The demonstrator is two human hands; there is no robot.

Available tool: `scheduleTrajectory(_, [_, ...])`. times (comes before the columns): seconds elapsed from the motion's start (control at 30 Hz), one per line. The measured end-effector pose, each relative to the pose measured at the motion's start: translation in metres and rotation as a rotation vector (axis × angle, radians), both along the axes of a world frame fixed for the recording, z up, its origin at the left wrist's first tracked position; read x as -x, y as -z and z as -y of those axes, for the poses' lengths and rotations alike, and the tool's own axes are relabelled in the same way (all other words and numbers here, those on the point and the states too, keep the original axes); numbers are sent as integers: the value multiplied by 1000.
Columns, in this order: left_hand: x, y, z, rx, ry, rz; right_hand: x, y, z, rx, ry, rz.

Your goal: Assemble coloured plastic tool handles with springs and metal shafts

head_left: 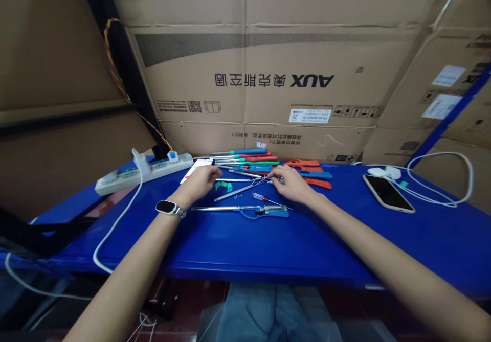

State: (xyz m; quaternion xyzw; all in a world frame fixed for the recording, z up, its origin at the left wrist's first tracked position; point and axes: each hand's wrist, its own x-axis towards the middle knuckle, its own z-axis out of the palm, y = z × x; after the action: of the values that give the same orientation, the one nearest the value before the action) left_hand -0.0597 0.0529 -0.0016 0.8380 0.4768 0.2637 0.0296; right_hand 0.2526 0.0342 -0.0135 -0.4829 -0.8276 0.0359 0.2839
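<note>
Left hand [207,178]: fingers bent, low over the surface; can't tell if it grips anything. It covers part of a flat white card [194,171]. Small green strips [229,186] lie just beside the fingertips.

Right hand [289,182]: fingers bent at the looped end of a thin silver metal rod [238,192]; can't tell if it's pinched. Rod lies slanted mid-surface, between the hands.

Just in front of the rod: small screwdriver with red-and-blue handle [261,197], shaft pointing right. Nearer the person, a long silver rod with blue plastic handle part [245,208] lies crosswise.

Clutter: pile of slim silver rods with blue, red and green handles [261,158] behind both hands; orange plastic handle parts [307,163] by the right hand. The right hand and pile hide some pieces.

Far right: black-screened phone in a pale case [388,194], white cable [471,173] looping beside it. Left: white power strip [159,169], its white cord [115,234] hanging over the front edge of the blue metal surface [230,245]. Brown cardboard wall [268,50] closes off the back.
</note>
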Motion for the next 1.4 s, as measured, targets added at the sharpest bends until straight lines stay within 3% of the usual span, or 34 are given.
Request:
scheduleTrajectory(0.27, [-5, 26, 4, 145, 113, 111, -5, 2, -6, 75, 43, -171])
scheduleTrajectory(0.5, [-39, 9, 9, -36, 192, 35, -26, 5, 1, 105, 102, -146])
scheduleTrajectory(0.7, [-101, 3, 3, 19, 318, -104, -32, 13, 10, 120, 185, -19])
scheduleTrajectory(0.83, [-125, 4, 5, 21, 339, -83, -27, 16, 15, 147, 151, -85])
scheduleTrajectory(1.03, [-107, 0, 25, -106, 500, 39, -10, 7, 22, 307, -177, -474])
scheduleTrajectory(1.17, [-88, 0, 36, -141, 457, 86, 10, 0, 28, 443, -280, -676])
scheduleTrajectory(1.4, [-73, 11, 46, 152, 368, 538, 40, -1, 28, 338, -311, -710])
